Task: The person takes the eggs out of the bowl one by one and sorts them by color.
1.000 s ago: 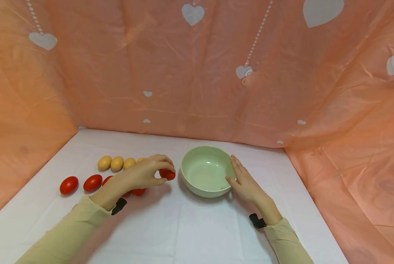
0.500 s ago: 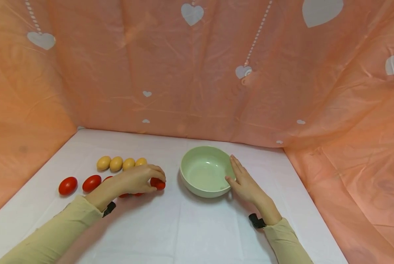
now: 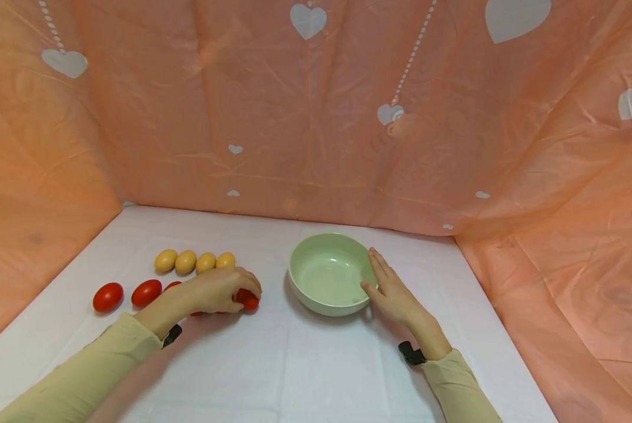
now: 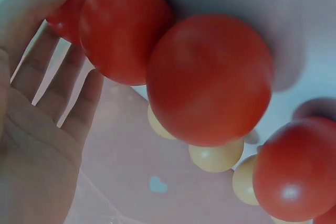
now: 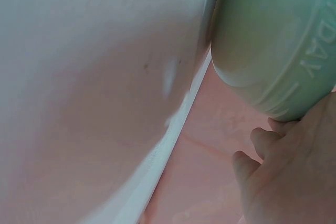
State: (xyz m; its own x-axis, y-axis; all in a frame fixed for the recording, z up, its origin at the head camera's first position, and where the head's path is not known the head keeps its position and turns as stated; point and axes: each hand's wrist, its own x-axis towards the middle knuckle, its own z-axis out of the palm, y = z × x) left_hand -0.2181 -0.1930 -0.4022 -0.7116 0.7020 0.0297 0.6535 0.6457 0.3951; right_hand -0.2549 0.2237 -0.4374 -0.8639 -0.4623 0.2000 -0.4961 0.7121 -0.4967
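My left hand (image 3: 217, 291) pinches a red egg (image 3: 248, 300) between thumb and fingers at the right end of a row of red eggs, low over the cloth. In the left wrist view the thumb lies on that red egg (image 4: 68, 11), with another red egg (image 4: 126, 31) right beside it. Part of the row is hidden behind the hand in the head view. My right hand (image 3: 395, 296) rests with straight fingers against the right side of a light green bowl (image 3: 328, 308), its thumb near the rim. Nothing lies in the bowl. Raised lettering shows on the bowl's outside (image 5: 273, 40).
Several smaller yellow eggs (image 3: 186, 262) stand in a row behind the red ones. Another red egg (image 3: 108, 298) sits at the far left. White cloth (image 3: 294, 364) covers the table, and a pink curtain (image 3: 294, 147) with hearts closes off the back and sides.
My left hand has moved left and down from beside the bowl, carrying the red egg to the end of the red row. The right hand and bowl have stayed in place.
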